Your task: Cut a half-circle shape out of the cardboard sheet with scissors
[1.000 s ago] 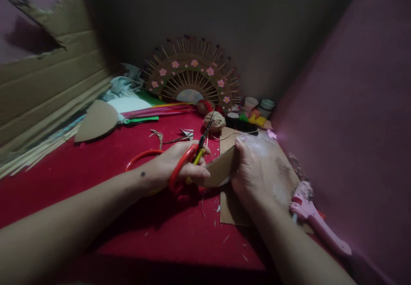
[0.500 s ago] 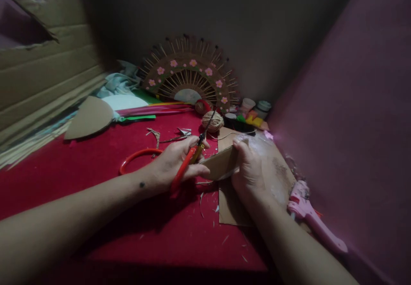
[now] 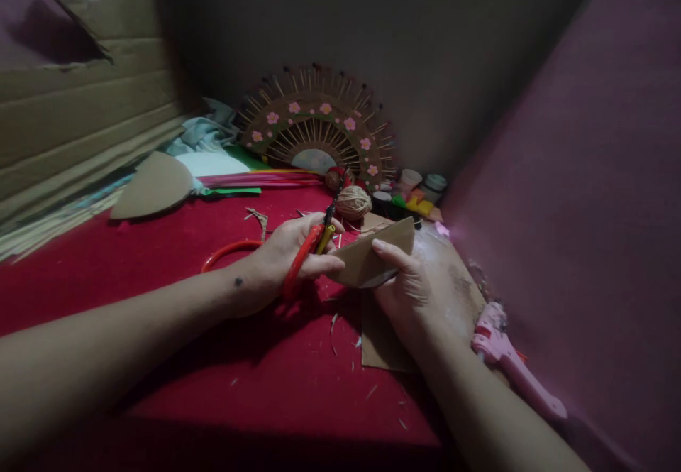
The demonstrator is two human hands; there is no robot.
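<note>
Red-handled scissors point(image 3: 304, 259) hang on my left hand point(image 3: 284, 245), which is closed round them with the dark blades pointing away from me. One red loop stands out to the left behind the wrist. The thumb of that hand touches the left tip of a small curved cardboard piece point(image 3: 367, 262). My right hand point(image 3: 404, 287) grips this piece at its right side, thumb on the face and fingers behind. Below it lies a flat cardboard sheet point(image 3: 380, 337), partly hidden by my right hand. Thin cardboard offcuts point(image 3: 334, 333) are scattered on the red cloth point(image 3: 239, 380).
A flowered stick fan point(image 3: 319, 121) stands at the back. Before it sit a twine ball point(image 3: 353, 203) and small paint pots point(image 3: 433, 184). A cardboard half-round point(image 3: 154, 187) lies left, beside pale sticks point(image 3: 50, 227). A pink glue gun point(image 3: 513, 362) rests right, near the wall.
My right hand has shifted its hold lower on the cardboard piece, and the piece has turned so more of its face shows. The scissors stay in my left hand. The view has shifted slightly.
</note>
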